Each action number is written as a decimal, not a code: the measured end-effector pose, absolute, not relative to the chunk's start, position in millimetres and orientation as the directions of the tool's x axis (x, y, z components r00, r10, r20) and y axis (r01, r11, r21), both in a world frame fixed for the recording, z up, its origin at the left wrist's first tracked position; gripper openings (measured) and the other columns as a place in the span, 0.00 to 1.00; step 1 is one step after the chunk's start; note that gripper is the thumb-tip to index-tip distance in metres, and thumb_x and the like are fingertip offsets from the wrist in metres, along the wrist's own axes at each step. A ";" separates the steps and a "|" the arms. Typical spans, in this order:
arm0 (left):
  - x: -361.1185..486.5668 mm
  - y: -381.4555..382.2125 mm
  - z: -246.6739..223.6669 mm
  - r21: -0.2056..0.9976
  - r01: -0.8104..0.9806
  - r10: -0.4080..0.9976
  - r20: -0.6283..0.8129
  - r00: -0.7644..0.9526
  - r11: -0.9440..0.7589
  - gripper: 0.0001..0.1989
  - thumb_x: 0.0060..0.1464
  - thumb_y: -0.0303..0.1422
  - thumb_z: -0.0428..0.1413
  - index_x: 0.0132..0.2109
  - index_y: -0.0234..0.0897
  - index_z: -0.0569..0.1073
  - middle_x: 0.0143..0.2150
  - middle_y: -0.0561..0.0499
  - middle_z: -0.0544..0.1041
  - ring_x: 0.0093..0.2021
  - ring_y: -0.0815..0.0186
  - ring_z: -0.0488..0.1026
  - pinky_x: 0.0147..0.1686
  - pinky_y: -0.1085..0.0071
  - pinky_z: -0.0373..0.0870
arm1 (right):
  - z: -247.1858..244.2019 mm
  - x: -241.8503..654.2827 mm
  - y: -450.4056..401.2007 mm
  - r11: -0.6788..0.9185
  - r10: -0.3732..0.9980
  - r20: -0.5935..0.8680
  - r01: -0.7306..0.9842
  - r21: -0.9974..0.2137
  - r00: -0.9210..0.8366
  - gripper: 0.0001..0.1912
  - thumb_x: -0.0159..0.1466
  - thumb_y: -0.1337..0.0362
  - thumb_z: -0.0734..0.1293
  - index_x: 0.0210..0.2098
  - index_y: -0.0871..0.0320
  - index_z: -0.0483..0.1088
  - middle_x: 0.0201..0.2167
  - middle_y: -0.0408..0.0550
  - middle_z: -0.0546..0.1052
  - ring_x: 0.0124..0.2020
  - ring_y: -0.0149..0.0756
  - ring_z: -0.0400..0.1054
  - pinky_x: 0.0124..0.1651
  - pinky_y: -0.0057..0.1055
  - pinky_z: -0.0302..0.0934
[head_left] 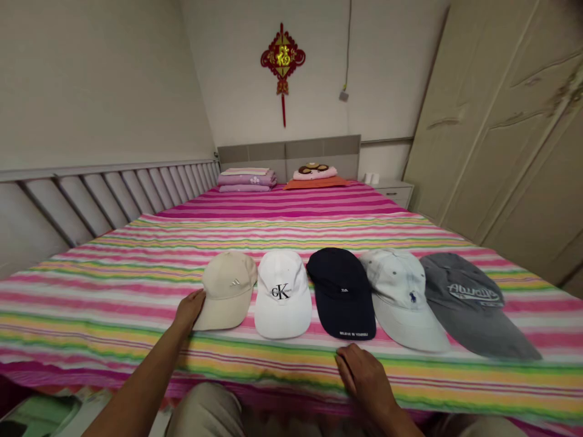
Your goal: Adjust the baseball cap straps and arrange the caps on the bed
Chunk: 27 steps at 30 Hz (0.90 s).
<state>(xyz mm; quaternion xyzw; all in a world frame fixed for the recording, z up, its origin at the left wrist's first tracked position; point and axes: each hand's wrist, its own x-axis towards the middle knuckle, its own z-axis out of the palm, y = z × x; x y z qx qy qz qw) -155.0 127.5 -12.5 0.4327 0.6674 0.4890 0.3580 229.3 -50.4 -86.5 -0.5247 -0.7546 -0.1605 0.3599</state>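
Several caps lie in a row on the striped bedspread, brims toward me. My left hand (pixel 189 311) is at the left side of the beige cap (pixel 228 283), its fingers closed on the edge by the brim. Beside that cap is a white cap (pixel 283 315) with a black "CK" mark. A navy cap (pixel 341 303) with small white lettering sits in the middle. Below its brim my right hand (pixel 367 377) rests on the bedspread, fingers curled together and holding nothing, apart from the cap. Farther right are a pale cap (pixel 403 288) with a small dark emblem and a grey cap (pixel 473 309) with white script.
The striped bedspread (pixel 255 233) covers a wide bed. Folded purple bedding (pixel 248 180) and a pink-and-orange pile (pixel 314 181) lie by the headboard (pixel 319 147). A slatted rail (pixel 113 197) runs along the left; a nightstand (pixel 395 192) and wardrobe (pixel 496 127) stand right.
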 end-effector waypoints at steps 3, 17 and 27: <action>-155.8 129.9 -13.0 0.920 0.358 0.916 -0.006 -0.400 0.162 0.10 0.43 0.33 0.54 0.33 0.33 0.74 0.33 0.46 0.77 0.37 0.58 0.72 0.33 0.71 0.66 | -82.9 229.2 -52.5 0.397 0.716 0.683 0.889 -0.229 -0.145 0.10 0.63 0.67 0.55 0.28 0.58 0.66 0.22 0.46 0.70 0.23 0.32 0.63 0.28 0.28 0.53; -156.6 129.3 -13.4 0.791 0.597 0.941 0.083 -0.327 0.138 0.15 0.46 0.38 0.50 0.37 0.34 0.75 0.40 0.45 0.77 0.45 0.55 0.70 0.41 0.69 0.67 | -46.3 219.2 -45.5 -0.144 0.811 -0.472 -0.665 -0.733 0.345 0.22 0.44 0.55 0.73 0.29 0.60 0.62 0.23 0.46 0.76 0.21 0.29 0.69 0.21 0.23 0.63; -156.3 129.3 -14.1 0.760 0.631 0.948 0.061 -0.312 0.159 0.17 0.47 0.38 0.49 0.40 0.32 0.74 0.42 0.42 0.76 0.45 0.53 0.71 0.39 0.67 0.68 | -50.6 214.8 -38.6 -0.104 0.836 -0.442 -0.699 -0.708 0.324 0.24 0.38 0.55 0.76 0.26 0.61 0.63 0.20 0.46 0.76 0.20 0.29 0.69 0.22 0.24 0.63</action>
